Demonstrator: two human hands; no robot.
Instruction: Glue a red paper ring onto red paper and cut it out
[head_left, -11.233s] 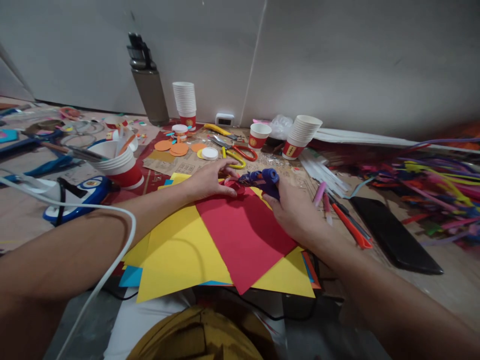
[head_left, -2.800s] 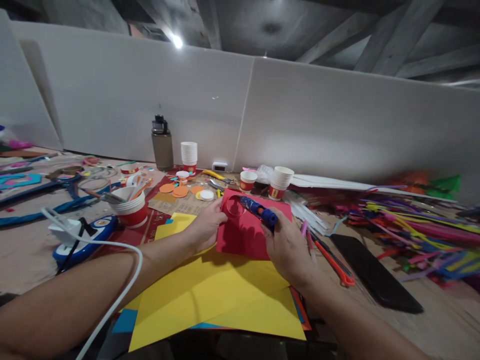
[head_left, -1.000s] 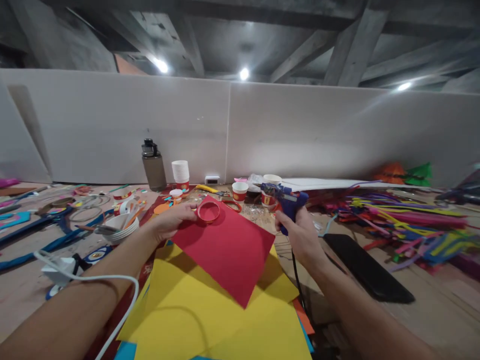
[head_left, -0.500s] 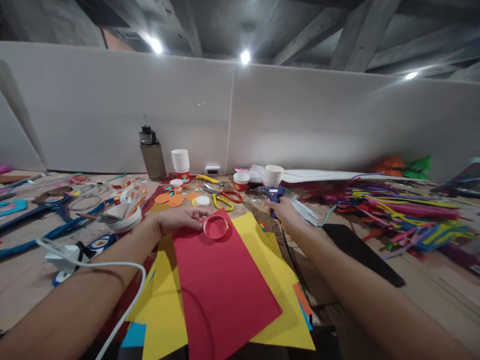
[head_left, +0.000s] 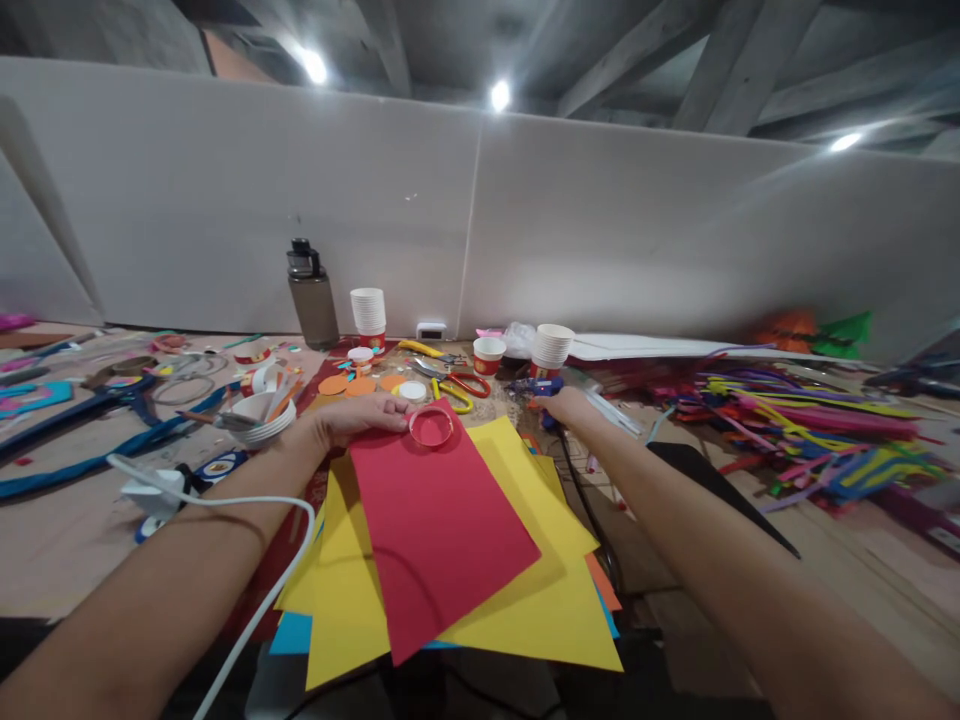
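Observation:
My left hand (head_left: 369, 415) pinches the far left corner of a red paper sheet (head_left: 442, 530), fingers beside a small red paper ring (head_left: 431, 428) that sits on the sheet near its far edge. Beneath the red sheet lie yellow sheets (head_left: 559, 600), with blue and orange edges showing below. Farther off, to the right of the ring, my right hand (head_left: 564, 405) grips a blue glue gun (head_left: 553, 386) low over the table; the hand partly covers its handle.
Behind are red-handled pliers (head_left: 471, 383), a paper cup (head_left: 489, 356), stacked cups (head_left: 553, 345) and a bottle (head_left: 312, 305). White bowls (head_left: 264, 425) with tools stand left. A white cable (head_left: 289, 500) crosses my left forearm. Pipe cleaners (head_left: 810, 430) and a black slab (head_left: 712, 490) lie right.
The red sheet has shifted slightly away from me, its near corner now fully in view. My right hand has moved a little farther away with the glue gun. The view has shifted slightly.

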